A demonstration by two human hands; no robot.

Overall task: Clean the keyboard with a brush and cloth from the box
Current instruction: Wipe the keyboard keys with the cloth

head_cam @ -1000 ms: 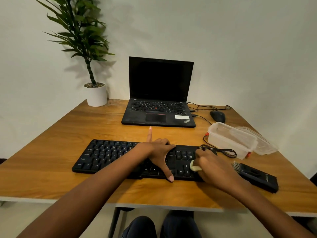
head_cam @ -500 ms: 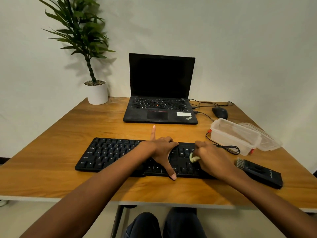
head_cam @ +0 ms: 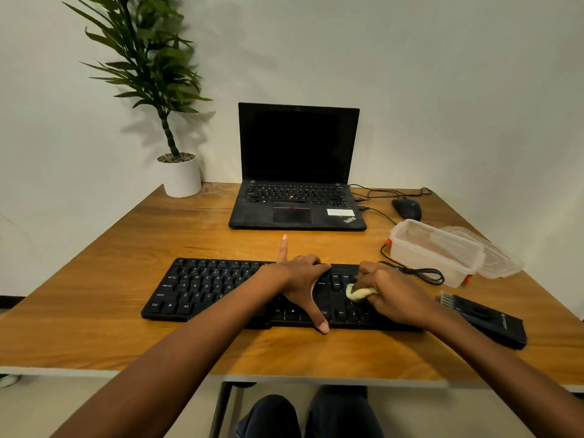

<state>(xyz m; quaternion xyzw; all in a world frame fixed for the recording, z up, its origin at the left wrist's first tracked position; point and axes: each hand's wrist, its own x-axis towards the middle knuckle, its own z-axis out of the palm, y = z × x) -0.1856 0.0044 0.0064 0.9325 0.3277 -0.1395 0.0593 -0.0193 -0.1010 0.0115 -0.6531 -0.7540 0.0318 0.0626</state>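
Note:
A black keyboard (head_cam: 205,287) lies across the near part of the wooden table (head_cam: 94,279). My left hand (head_cam: 301,279) rests on its middle, fingers over the far edge, thumb at the near edge, one finger pointing up. My right hand (head_cam: 395,295) holds a bunched pale yellow cloth (head_cam: 358,294) against the keys on the keyboard's right side. The black brush (head_cam: 483,319) lies on the table to the right of the keyboard, bristles pointing left. The clear plastic box (head_cam: 433,251) stands open behind it.
The box's lid (head_cam: 496,259) lies beside the box on the right. The keyboard's cable (head_cam: 420,273) loops in front of the box. An open black laptop (head_cam: 297,184), a black mouse (head_cam: 407,208) and a potted plant (head_cam: 178,172) stand at the back.
My right hand has slid the cloth a little left over the right-hand keys. My left hand stays on the keyboard. The camera has tilted slightly.

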